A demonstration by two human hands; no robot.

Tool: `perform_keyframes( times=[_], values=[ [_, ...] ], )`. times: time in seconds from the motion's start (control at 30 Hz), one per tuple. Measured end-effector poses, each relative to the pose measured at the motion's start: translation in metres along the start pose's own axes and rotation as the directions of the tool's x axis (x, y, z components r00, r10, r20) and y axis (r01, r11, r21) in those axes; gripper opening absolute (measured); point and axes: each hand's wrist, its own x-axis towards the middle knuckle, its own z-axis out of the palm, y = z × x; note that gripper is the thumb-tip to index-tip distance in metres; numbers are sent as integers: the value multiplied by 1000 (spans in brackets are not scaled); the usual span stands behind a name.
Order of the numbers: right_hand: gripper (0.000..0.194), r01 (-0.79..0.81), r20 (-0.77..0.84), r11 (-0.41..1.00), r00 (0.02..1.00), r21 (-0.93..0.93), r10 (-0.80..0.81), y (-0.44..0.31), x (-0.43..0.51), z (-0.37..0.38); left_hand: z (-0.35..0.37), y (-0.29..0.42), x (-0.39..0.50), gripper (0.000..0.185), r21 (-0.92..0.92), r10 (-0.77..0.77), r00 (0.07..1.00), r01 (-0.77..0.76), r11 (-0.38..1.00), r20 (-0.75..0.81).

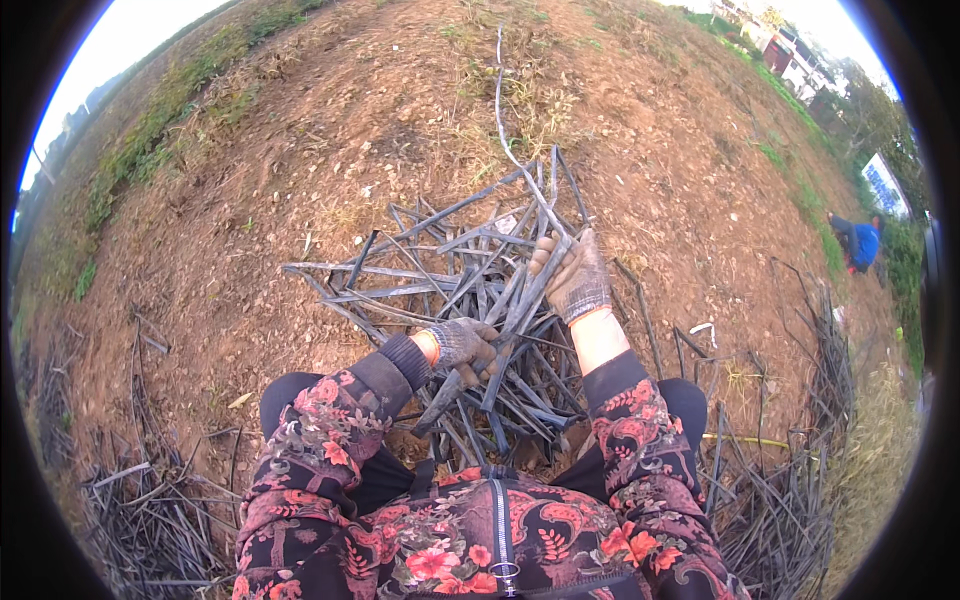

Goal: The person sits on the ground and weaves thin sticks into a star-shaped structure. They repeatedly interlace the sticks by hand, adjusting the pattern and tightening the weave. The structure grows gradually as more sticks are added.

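Note:
A tangled heap of flat, dark plastic drip irrigation tape [480, 281] lies on the soil between my knees, folded into many sharp bends. My right hand [577, 277], in a soiled knitted work glove, grips several strands at the heap's right side. My left hand [463, 346], gloved alike, is closed around the lower part of the same strands, in front of my body. One long tape [499, 105] runs from the right hand up the picture, out across the field. The palm side of the left hand is partly hidden.
More dark tape piles lie at the lower left [150, 517] and lower right [780, 495]. Brown clods and dry weeds [551, 112] cover the field ahead. Far right, a person in blue [862, 244] bends over near a white sign [885, 186]. Buildings [791, 60] stand behind.

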Motion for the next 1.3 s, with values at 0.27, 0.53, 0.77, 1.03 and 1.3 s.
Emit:
perform_keyframes(
  times=[0.27, 0.53, 0.77, 1.03, 1.3],
  values=[
    [33, 260, 381, 691, 924, -675, 25, 13, -47, 51, -51, -15, 30, 44, -374, 85, 905, -256, 891, -418],
    [18, 672, 582, -367, 741, -643, 335, 62, -46, 26, -105, 37, -15, 37, -542, 371, 713, -696, 471, -594],
    [23, 452, 302, -445, 879, -773, 368, 90, -37, -23, -75, 67, -42, 43, -440, 564, 717, -697, 566, -410],
    [33, -290, -155, 662, 954, -691, 256, 49, 9, -54, 1, 41, -25, 40, -58, 440, 897, -442, 895, -40],
    [46, 82, -98, 948, 988, -308, -118, 3, 14, -23, 12, -35, 29, 18, 660, 274, 938, -343, 668, 211]
  ],
)
